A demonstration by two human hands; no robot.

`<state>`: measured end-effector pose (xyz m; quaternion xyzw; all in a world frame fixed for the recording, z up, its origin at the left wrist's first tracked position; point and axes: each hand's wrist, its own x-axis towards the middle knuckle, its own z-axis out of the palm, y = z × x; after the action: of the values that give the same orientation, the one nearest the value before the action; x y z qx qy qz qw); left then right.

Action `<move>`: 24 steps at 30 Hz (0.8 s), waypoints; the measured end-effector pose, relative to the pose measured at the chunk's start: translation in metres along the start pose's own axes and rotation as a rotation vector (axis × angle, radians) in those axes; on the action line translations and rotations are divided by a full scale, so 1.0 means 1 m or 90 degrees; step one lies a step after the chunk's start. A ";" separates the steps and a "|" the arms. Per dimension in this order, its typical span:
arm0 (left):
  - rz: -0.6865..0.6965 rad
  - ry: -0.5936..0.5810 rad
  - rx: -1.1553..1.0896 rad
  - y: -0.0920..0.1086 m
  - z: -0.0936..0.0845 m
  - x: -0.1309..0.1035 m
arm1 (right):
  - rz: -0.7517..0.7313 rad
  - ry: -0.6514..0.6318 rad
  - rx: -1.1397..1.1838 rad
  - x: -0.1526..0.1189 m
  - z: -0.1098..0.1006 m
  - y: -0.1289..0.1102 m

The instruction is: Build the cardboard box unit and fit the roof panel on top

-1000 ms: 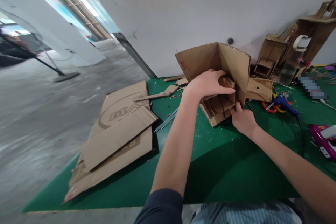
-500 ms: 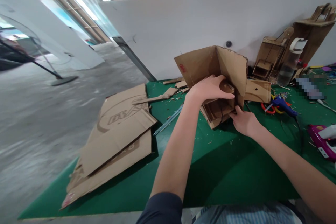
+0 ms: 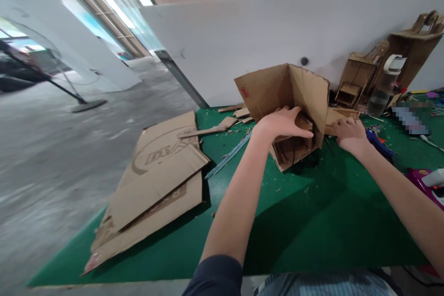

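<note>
A cardboard structure stands at the middle of the table: two tall upright panels (image 3: 310,88) meet at a corner, with a small open-fronted cardboard box (image 3: 289,152) at their foot. My left hand (image 3: 279,125) reaches over this box, thumb and fingers wide around its top, holding it. A dark cord or band crosses the box's opening. Just right of the structure, my right hand (image 3: 350,135) has its fingers curled over a cardboard piece (image 3: 335,118), covering much of it. Close by that hand lies a blue glue gun (image 3: 379,145), partly hidden by the wrist.
Flat cardboard sheets (image 3: 156,189) lie on the green table's left side. Cardboard scraps (image 3: 239,112) and thin clear strips (image 3: 229,155) sit behind. To the right are a water bottle (image 3: 385,85), cardboard models (image 3: 360,71), a phone (image 3: 409,119) and a magenta device (image 3: 425,178).
My right hand has left the small box's lower right corner and moved right onto the cardboard piece. My left hand stays on the box. The view has shifted slightly.
</note>
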<state>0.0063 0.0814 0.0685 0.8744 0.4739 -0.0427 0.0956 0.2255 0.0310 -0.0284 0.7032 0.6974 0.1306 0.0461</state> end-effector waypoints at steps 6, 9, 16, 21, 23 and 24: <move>0.022 0.051 0.008 -0.001 -0.009 -0.015 | 0.017 0.037 0.000 0.010 0.018 -0.003; 0.054 0.113 0.006 -0.005 -0.014 -0.026 | 0.030 0.097 0.006 0.007 0.014 -0.001; 0.050 0.156 -0.069 -0.002 -0.028 -0.057 | 0.120 0.402 0.098 0.004 0.000 0.022; 0.128 0.610 -0.218 -0.005 -0.041 -0.067 | 0.195 0.601 0.279 0.003 -0.031 0.040; 0.084 0.878 -0.268 -0.016 -0.042 -0.061 | 0.207 0.672 0.384 0.002 -0.047 0.046; 0.052 0.962 -0.283 -0.024 -0.042 -0.056 | 0.209 0.703 0.433 0.001 -0.055 0.048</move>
<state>-0.0450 0.0564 0.1157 0.6435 0.3751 0.6626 -0.0787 0.2583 0.0245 0.0360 0.6052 0.5047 0.2497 -0.5627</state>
